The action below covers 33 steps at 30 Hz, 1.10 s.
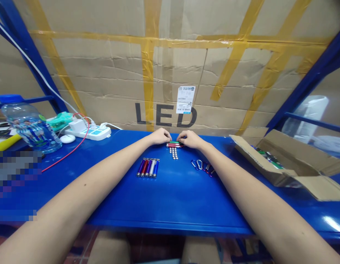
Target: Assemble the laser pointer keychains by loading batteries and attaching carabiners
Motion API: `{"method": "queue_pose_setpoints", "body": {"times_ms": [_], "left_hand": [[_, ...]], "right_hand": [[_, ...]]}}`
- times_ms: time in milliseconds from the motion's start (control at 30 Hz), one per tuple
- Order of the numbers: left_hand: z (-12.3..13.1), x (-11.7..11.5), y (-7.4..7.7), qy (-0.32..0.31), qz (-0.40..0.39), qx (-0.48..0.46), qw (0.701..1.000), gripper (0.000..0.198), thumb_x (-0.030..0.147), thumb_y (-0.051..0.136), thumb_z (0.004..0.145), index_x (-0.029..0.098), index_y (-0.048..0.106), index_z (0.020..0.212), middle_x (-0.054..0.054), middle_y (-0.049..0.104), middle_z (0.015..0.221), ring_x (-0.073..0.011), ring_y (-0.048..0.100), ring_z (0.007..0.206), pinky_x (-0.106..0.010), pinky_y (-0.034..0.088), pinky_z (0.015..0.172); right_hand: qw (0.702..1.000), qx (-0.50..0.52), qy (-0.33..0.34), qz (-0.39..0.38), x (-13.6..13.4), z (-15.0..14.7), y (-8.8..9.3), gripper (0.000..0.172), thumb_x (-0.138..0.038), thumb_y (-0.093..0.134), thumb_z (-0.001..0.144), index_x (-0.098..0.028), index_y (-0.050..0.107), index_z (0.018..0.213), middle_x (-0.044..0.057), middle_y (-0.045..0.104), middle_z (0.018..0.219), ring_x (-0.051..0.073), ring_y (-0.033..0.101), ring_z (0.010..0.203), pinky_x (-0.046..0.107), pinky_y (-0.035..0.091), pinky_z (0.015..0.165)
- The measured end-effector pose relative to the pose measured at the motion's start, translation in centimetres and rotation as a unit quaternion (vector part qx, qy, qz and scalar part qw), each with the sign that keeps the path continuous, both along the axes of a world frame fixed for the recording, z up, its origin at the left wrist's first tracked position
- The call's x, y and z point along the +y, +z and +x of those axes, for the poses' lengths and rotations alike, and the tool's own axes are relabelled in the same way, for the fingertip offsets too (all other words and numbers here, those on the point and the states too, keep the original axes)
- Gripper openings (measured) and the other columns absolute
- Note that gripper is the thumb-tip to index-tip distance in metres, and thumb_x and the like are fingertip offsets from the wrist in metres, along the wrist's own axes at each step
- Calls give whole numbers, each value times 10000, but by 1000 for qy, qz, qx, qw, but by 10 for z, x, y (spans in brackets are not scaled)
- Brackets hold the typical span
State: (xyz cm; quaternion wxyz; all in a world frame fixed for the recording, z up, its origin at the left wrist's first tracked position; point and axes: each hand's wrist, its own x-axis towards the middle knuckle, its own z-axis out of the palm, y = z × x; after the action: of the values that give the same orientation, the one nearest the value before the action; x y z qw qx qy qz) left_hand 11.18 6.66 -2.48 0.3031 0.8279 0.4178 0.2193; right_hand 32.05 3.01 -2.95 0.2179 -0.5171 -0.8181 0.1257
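Green tube (pixel 174 142) sits right between the fingers (pixel 169 139) of left hand (pixel 160 136) and right hand (pixel 189 139), just beyond a red tube (pixel 172 146); both hands curled in, but whether they're pinching it cannot be told!

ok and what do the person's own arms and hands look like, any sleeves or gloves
The left hand and right hand are bare, with no gloves, and no watch or bracelet shows at either wrist. No sleeve shows on the left forearm or right forearm; the left has a small spot.
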Motion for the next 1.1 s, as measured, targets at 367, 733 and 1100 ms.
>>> {"method": "queue_pose_setpoints", "body": {"times_ms": [367,733,1100], "left_hand": [[-1,3,-4,-9,5,-7,1000,240,174,624,666,158,793,836,-47,760,841,-189,661,795,-265,501,695],[-19,-17,11,2,78,-31,997,192,165,611,710,162,757,834,-60,760,914,-206,671,893,-303,505,847],[-73,-82,33,-139,5,76,987,155,262,615,769,198,752,804,-11,749,847,-165,649,806,-242,466,749]], "right_hand": [[1000,10,-4,-12,-3,-1,2,291,-103,545,812,-174,793,947,53,774,1010,196,677,924,262,487,841],[993,53,-65,83,-20,-6,18,256,-137,505,850,-160,759,862,81,761,940,215,662,875,305,469,809],[980,-27,196,1,-130,-80,25,245,-174,521,909,-214,752,983,49,758,945,181,662,799,283,454,749]]}}
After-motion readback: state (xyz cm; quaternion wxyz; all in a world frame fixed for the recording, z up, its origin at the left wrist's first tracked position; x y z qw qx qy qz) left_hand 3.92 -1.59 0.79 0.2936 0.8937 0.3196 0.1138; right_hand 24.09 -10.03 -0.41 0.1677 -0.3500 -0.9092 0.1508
